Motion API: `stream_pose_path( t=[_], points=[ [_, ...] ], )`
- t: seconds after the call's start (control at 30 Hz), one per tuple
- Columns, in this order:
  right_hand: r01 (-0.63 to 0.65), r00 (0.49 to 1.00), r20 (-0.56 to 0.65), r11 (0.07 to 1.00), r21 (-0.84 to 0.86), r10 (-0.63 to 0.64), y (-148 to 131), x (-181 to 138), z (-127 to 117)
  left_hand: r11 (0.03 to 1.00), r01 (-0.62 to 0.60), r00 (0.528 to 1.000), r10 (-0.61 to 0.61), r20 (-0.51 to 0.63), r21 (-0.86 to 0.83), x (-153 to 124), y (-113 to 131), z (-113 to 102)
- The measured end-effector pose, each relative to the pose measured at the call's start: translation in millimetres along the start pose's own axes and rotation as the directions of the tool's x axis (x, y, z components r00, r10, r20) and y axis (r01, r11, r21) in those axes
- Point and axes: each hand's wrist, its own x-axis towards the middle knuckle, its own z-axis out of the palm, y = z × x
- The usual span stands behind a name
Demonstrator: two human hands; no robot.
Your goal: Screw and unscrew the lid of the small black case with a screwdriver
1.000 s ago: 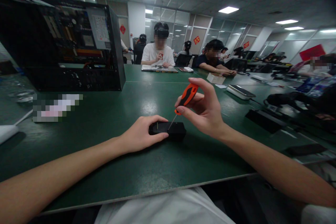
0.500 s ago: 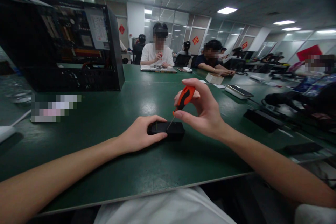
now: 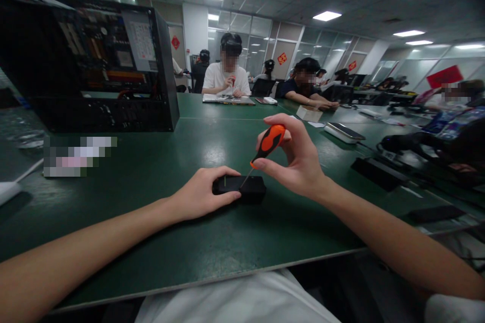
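My left hand (image 3: 202, 194) is closed round the left end of a black oblong device (image 3: 253, 191), thumb along its near side and fingers along its far side. The device lies flat on the green table (image 3: 182, 252). In my right hand (image 3: 297, 161) is a screwdriver (image 3: 270, 142) with an orange and black handle, gripped between thumb and fingers. Its thin shaft slants down to the left, and the tip meets the top of the device near my left thumb. What lies under the tip is too small to make out.
An open computer case (image 3: 166, 70) stands at the back left. Across the table a person in a white shirt (image 3: 212, 78) works at a flat board. To the right are a small box (image 3: 309, 113), a silver-edged device (image 3: 344, 132) and a black block (image 3: 379, 174).
The screwdriver handle has turned in my right fingers and leans slightly further right. My left hand and the black device have stayed in place.
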Motion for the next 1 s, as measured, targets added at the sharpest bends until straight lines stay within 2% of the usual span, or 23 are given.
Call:
stream_pose_path(
  t=[0.1,0.23,0.33,0.43,0.57,0.77,0.93,1.0],
  points=[
    [-0.034,0.999,-0.031,0.999,-0.033,0.033,0.7,1.6,-2.2,1.000,0.005,1.000,-0.005,-0.001,0.010,-0.3,0.2,-0.1],
    [-0.084,0.996,0.026,0.994,0.074,0.082,-1.4,1.4,-3.1,1.000,0.008,1.000,-0.008,0.004,0.015,-0.6,0.3,0.0],
    [-0.070,0.995,0.083,0.989,0.131,0.059,-2.5,0.0,-3.2,1.000,0.006,1.000,-0.006,0.007,0.011,-0.7,-0.3,0.3],
    [-0.046,0.995,0.091,0.998,0.052,0.041,-0.8,-0.3,-3.9,1.000,-0.001,1.000,0.001,0.009,-0.002,-0.4,-0.3,0.3],
    [-0.057,0.998,0.018,0.998,-0.031,0.057,2.4,1.8,-5.0,1.000,0.002,1.000,-0.002,0.000,-0.005,-0.1,0.3,0.3],
    [-0.119,0.981,0.169,0.978,0.170,0.090,3.6,2.4,-5.4,1.000,0.000,1.000,0.000,-0.001,-0.001,-0.5,-1.0,0.7],
    [-0.077,0.996,0.051,0.997,0.023,0.076,6.1,1.8,-5.1,1.000,0.004,1.000,-0.004,0.003,-0.002,-0.4,-0.4,0.4],
    [-0.092,0.995,0.038,0.995,0.023,0.091,4.7,2.2,-5.0,1.000,0.004,1.000,-0.004,0.004,-0.004,-0.4,0.0,0.3]
  ],
)
